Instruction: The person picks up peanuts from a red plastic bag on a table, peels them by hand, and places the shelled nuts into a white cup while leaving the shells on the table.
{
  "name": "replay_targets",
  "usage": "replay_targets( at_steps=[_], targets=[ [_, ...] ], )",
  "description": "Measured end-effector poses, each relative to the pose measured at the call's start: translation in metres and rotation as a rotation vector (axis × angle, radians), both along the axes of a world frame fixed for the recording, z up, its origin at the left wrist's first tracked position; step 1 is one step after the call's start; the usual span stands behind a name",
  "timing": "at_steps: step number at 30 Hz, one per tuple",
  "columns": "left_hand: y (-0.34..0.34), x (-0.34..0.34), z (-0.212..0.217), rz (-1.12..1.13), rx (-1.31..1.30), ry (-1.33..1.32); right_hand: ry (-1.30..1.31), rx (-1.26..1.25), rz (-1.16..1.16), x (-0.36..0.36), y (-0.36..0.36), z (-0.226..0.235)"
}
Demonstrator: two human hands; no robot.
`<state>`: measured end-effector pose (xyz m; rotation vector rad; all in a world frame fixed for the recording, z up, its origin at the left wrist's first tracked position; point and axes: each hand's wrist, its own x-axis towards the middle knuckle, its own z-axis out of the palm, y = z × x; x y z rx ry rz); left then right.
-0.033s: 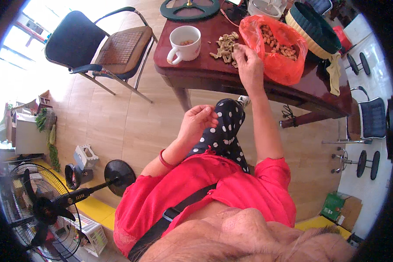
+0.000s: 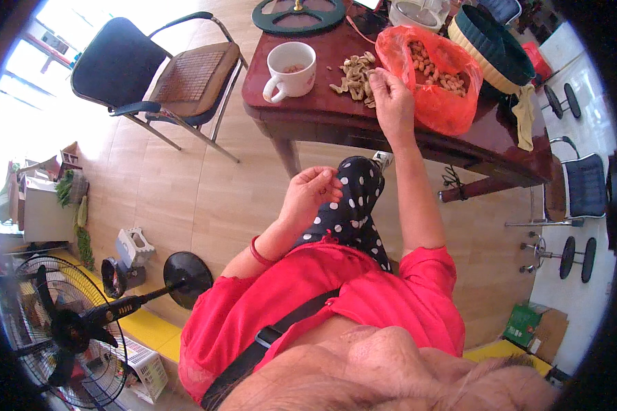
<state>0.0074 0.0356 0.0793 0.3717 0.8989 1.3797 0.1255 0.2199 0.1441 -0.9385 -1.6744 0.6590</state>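
My right hand (image 2: 393,96) rests on the dark red table (image 2: 322,113), its fingertips bunched at the mouth of an orange plastic bag (image 2: 437,103) of unshelled peanuts (image 2: 435,72). A heap of peanut shells (image 2: 355,77) lies just to its left. A white mug (image 2: 291,68) with a few kernels inside stands further left. My left hand (image 2: 312,193) hovers over my knee in black polka-dot trousers (image 2: 355,205), fingers curled inward. Whether either hand holds anything is hidden.
A woven basket with a dark green rim (image 2: 493,48) and a yellow cloth (image 2: 526,116) sit on the table's right. A black chair (image 2: 164,75) stands left of the table. A standing fan (image 2: 68,329) is at lower left, stools (image 2: 572,257) at right.
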Motion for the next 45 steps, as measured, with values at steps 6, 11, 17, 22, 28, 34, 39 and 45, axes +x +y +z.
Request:
replay_targets(
  at_steps=[6,11,17,22,28,34,39,45],
  targets=[
    [-0.003,0.001,-0.001,0.059,0.135,0.346,1.297,-1.115,0.865,0.02,-0.047,-0.022],
    [0.0,0.011,0.0,0.198,0.373,1.061,1.444,-1.242,0.638,0.023,-0.093,-0.049],
    [0.007,0.026,0.0,0.238,0.532,1.32,1.274,-1.174,0.588,0.023,-0.104,-0.053],
    [0.012,0.03,-0.003,0.184,0.474,1.256,1.183,-1.132,0.635,0.015,-0.112,-0.056],
    [0.005,0.017,0.006,0.046,0.187,1.026,0.465,-0.7,0.404,0.028,-0.119,-0.073],
    [0.005,0.013,0.004,0.082,0.162,0.71,0.209,-0.588,0.334,0.036,-0.127,-0.075],
    [0.005,0.012,-0.007,0.053,0.136,0.42,0.004,-0.323,0.291,0.037,-0.13,-0.067],
    [0.0,0.013,-0.01,0.054,0.193,0.293,0.018,-0.347,0.318,0.036,-0.134,-0.061]
  ],
)
